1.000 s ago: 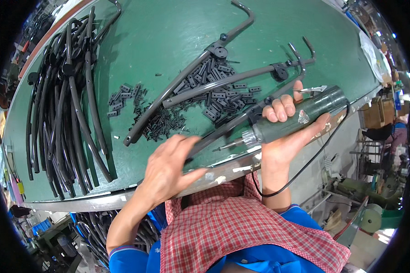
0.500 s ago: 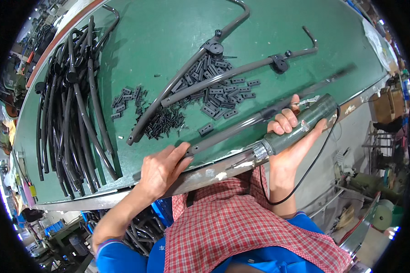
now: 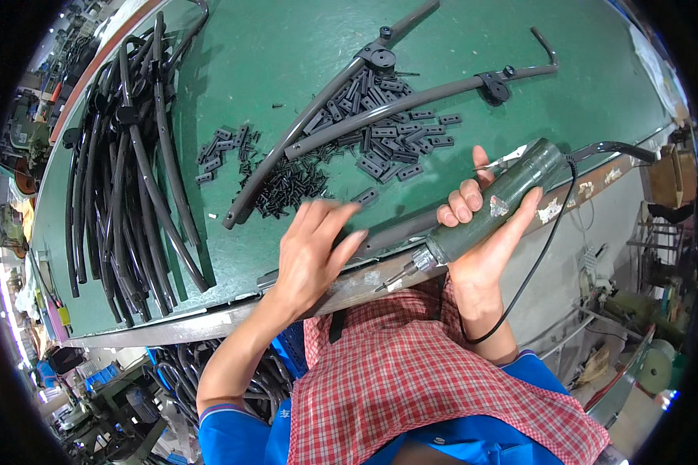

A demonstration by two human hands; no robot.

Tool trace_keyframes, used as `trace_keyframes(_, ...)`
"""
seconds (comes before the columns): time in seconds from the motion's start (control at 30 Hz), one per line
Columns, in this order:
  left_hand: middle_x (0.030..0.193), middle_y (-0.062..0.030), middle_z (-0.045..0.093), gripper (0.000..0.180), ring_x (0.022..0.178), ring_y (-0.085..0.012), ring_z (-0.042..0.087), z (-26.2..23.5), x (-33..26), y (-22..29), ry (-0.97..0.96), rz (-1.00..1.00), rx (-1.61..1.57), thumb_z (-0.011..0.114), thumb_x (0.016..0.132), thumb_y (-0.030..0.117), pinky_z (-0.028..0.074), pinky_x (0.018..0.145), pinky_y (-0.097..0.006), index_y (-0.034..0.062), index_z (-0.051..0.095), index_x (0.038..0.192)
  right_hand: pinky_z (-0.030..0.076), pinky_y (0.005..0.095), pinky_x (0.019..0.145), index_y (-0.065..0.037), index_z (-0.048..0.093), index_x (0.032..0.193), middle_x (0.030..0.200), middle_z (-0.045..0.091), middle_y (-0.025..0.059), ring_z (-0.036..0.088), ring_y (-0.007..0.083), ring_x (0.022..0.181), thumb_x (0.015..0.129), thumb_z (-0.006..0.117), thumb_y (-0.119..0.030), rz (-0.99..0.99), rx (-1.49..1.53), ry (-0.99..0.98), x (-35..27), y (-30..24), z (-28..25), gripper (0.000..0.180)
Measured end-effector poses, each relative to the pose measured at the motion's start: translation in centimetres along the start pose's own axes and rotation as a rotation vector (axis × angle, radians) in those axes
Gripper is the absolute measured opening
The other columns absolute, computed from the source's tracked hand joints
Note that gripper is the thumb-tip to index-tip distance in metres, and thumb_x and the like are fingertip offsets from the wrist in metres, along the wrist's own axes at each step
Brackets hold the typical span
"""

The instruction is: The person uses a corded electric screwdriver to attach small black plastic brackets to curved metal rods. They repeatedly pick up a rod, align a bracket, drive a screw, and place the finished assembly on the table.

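My right hand (image 3: 481, 232) is wrapped round a dark green electric screwdriver (image 3: 512, 201), its bit pointing down-left over the table's front edge. A black cord hangs from its rear end. My left hand (image 3: 306, 252) is off the tube, fingers loosely bent and thumb apart, with nothing visible between them. Its fingertips are close to a small black two-hole block (image 3: 366, 197); contact cannot be made out. A dark grey tube (image 3: 402, 234) lies along the near edge, partly hidden by the screwdriver and right hand. Beyond the left hand lies a heap of small black screws (image 3: 287, 190).
Two bent tubes with round black fittings, one a nearer tube (image 3: 411, 101), lie across a pile of black blocks (image 3: 395, 147). A large bundle of tubes (image 3: 124, 186) covers the left side of the green table (image 3: 589, 85). More tubes (image 3: 202, 380) sit below the table.
My left hand has let go of the tube's end and reached up and right toward the loose block. My right hand still holds the screwdriver, shifted slightly left. The view has shifted a little.
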State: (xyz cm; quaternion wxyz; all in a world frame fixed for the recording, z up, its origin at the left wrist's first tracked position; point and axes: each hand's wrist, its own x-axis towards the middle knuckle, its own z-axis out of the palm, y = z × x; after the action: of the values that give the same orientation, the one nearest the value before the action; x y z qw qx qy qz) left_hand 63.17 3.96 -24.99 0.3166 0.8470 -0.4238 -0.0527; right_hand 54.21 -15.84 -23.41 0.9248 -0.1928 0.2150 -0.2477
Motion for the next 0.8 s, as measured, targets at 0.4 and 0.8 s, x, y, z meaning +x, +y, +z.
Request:
trace_keyframes(0.4, 0.073, -0.0152, 0.063, 0.018, 0.067, -0.0323, 0.062, 0.6, 4.4, -2.9, -0.141, -0.21, -0.022, 0.061, 0.087, 0.017, 0.047, 0.062, -0.04, 0.0022, 0.063, 0.096, 0.038, 0.0312, 0.059, -0.008, 0.049, 0.125, 0.067, 0.043, 0.0004, 0.043, 0.0144, 0.061, 0.091, 0.031, -0.071, 0.003, 0.001, 0.013, 0.2, -0.2, 0.3, 0.074)
trace_keyframes(0.8, 0.099, -0.0126, 0.059, 0.023, 0.093, -0.0308, 0.059, 0.6, 4.2, -1.6, -0.101, -0.076, 0.209, 0.069, 0.08, 0.018, 0.049, 0.076, -0.039, 0.0034, 0.062, 0.096, 0.038, 0.0313, 0.058, -0.008, 0.049, 0.125, 0.067, 0.043, 0.0009, 0.043, 0.0146, 0.061, 0.091, 0.03, -0.07, 0.011, 0.01, 0.017, 0.1, -0.2, 0.3, 0.074)
